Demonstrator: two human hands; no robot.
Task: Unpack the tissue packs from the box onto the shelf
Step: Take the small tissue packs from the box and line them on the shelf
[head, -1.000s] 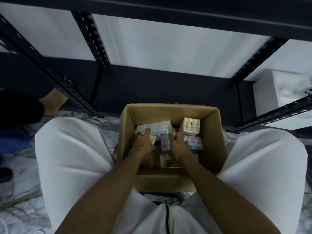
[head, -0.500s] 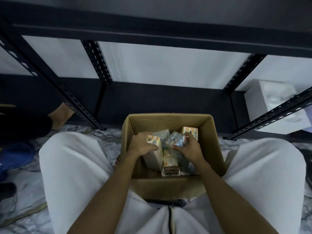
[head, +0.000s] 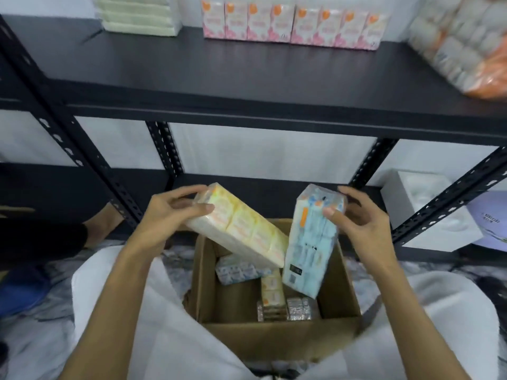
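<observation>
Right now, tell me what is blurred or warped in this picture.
Head view: the orange-and-white bundle at top right is smeared by motion blur; the pink packs are soft; the shelf edge and uprights bow from the wide lens; both hands and their tissue packs read fairly sharp.

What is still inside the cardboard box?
Inside the cardboard box lie a blue-white pack, a yellow pack and a silvery pack. The lifted yellow pack and blue pack hide whatever lies beneath them.

Lighting: dim, cool, even; soft shadows under the shelf (head: 247, 78). Quality: motion blur at frame edges, wide-angle bending of uprights.
</observation>
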